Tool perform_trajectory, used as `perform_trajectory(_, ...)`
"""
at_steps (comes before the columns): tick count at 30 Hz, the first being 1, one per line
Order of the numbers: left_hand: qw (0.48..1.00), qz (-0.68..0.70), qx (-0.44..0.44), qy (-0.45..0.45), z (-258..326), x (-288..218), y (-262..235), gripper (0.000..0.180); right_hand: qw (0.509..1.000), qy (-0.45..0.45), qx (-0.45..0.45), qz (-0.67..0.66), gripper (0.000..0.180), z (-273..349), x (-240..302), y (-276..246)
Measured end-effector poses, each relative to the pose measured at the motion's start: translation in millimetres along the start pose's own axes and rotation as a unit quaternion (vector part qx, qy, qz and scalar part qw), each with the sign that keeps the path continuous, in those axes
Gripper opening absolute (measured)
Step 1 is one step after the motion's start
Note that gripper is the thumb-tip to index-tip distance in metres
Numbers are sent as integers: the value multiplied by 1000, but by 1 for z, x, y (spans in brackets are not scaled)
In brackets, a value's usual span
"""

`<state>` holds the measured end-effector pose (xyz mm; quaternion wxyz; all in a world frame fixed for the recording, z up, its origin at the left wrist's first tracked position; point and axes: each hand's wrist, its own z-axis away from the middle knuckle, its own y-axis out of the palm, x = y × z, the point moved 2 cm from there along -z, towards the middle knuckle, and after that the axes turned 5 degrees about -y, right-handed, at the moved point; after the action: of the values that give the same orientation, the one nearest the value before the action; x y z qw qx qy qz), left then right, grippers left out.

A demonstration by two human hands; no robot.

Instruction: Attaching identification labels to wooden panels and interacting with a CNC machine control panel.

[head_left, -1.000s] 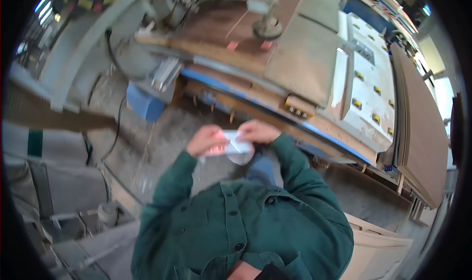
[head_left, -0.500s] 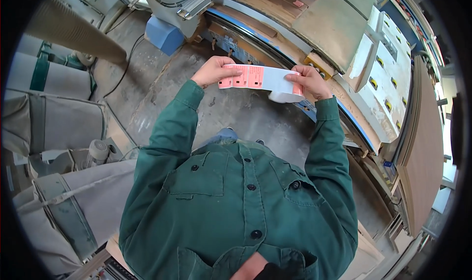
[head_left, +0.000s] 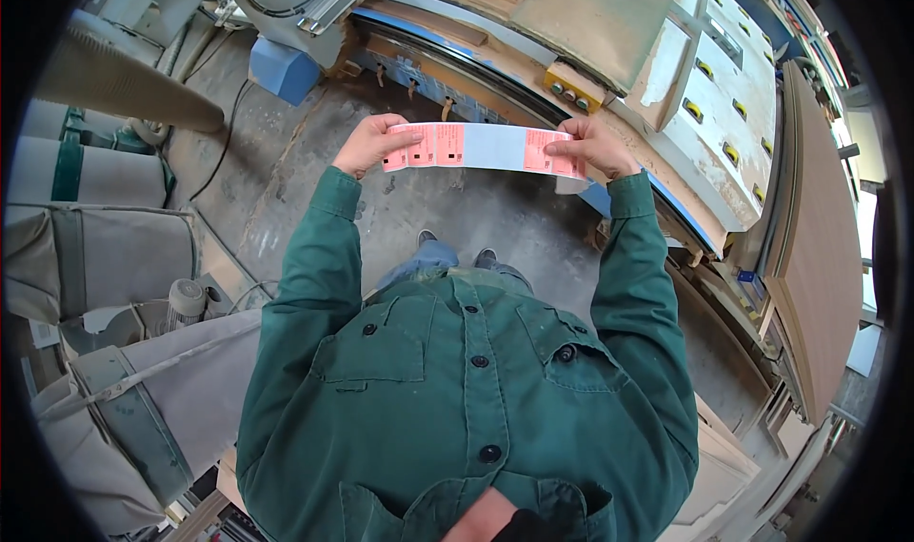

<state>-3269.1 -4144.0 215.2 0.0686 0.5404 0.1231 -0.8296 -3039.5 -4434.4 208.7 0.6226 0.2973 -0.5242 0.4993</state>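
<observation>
A long strip of labels (head_left: 493,146) stretches between my two hands, above the floor. Pink printed labels sit at both ends of it, with a bare whitish stretch of backing between them. My left hand (head_left: 373,145) pinches the left end, thumb on top of a pink label. At the other end my right hand (head_left: 600,148) grips the strip, its thumb over the pink labels there. Below the right hand a loose white end of the strip (head_left: 571,186) hangs down. The fingers behind the strip are hidden.
Ahead and to the right runs a machine bench (head_left: 476,61) with a blue edge and a yellow button box (head_left: 574,87). A white panel with rollers (head_left: 709,104) and wooden boards (head_left: 824,247) stand at right. At left are a ribbed hose (head_left: 133,85) and grey fabric bags (head_left: 124,256).
The hands have moved slightly apart and the strip is pulled straighter. More pink labels show near my right hand. The curled white part below it now shows less. The view has shifted.
</observation>
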Motion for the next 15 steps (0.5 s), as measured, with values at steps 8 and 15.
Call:
perform_trajectory(8, 995, -78, -28, -56, 12, 17, -3, 30, 999, -35, 36, 0, 19, -10, 24, 22)
perform_trajectory(15, 956, -176, 56, 227, 10, -22, 78, 52, 986, -106, 127, 28, 16, -29, 32, 76)
